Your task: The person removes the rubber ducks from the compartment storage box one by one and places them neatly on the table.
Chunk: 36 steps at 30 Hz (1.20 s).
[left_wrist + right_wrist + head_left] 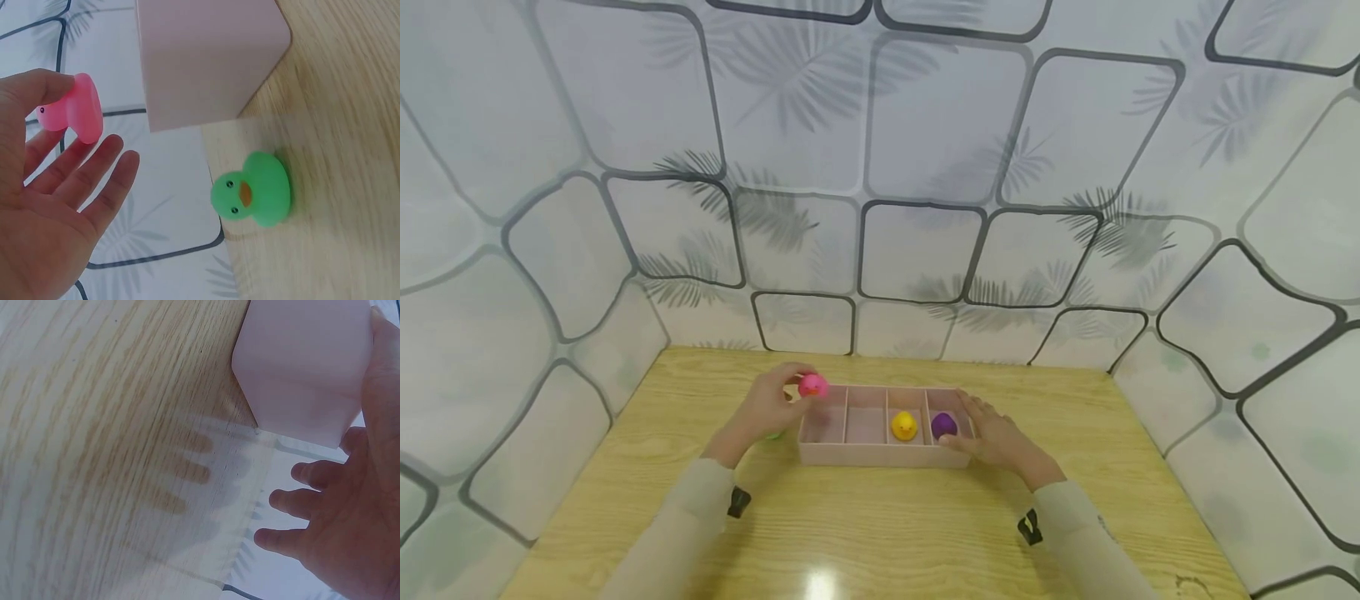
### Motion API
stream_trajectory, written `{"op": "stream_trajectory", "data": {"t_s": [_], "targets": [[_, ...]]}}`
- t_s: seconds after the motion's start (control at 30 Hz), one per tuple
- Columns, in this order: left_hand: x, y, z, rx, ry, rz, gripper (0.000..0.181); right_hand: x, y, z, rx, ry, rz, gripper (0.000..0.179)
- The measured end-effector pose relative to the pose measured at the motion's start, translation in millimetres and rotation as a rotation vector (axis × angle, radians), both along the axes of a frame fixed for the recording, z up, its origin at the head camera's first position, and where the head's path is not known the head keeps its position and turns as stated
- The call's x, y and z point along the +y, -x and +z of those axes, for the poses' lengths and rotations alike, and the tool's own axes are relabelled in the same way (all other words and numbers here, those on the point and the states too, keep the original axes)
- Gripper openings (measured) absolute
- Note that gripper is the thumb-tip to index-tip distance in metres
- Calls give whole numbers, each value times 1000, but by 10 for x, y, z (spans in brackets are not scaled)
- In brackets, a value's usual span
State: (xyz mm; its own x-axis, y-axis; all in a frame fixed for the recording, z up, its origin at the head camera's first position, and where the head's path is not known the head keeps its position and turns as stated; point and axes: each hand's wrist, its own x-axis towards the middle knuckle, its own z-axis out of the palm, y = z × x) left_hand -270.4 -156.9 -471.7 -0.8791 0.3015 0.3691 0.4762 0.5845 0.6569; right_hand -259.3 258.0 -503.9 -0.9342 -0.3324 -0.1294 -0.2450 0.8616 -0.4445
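My left hand point(772, 406) pinches a pink rubber duck point(813, 386) between thumb and fingers, above the left end of a pale pink divided box point(883, 456). Below that hand, a green rubber duck point(269, 189) sits on the table beside the box, mostly hidden in the head view. A yellow rubber duck point(904, 427) and a purple duck point(943, 426) occupy the two right compartments. My right hand point(998, 438) rests against the box's right end, its thumb over the front rim near the purple duck and its other fingers extended.
The box stands on a light wooden table point(865, 525). Patterned fabric walls point(917, 250) rise behind the table and along both sides. Black clips point(739, 502) show at the sleeve cuffs.
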Motion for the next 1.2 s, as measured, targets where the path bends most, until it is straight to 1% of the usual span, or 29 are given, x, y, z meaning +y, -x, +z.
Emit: {"op": "stream_trajectory", "data": {"t_s": [0.13,0.37,0.43,0.57,0.67,0.9,1.2], "targets": [[-101,-17,-24,-30,-12,33,34,0,0,5,-1,3,2,104],[-247,-34,-57,-54,-32,54,35,4,-5,17,4,5,4,105],[-290,-36,-65,-48,-30,60,35,2,-7,23,1,10,3,105],[-374,-34,-92,-17,-9,93,36,-3,-11,33,2,14,7,104],[-442,-38,-109,-14,5,120,37,-1,-12,36,2,12,5,103],[-619,-67,-152,-56,6,161,35,-1,-16,46,6,21,7,103],[-800,-130,-206,-67,2,206,37,-1,-12,37,-25,12,-3,106]]}}
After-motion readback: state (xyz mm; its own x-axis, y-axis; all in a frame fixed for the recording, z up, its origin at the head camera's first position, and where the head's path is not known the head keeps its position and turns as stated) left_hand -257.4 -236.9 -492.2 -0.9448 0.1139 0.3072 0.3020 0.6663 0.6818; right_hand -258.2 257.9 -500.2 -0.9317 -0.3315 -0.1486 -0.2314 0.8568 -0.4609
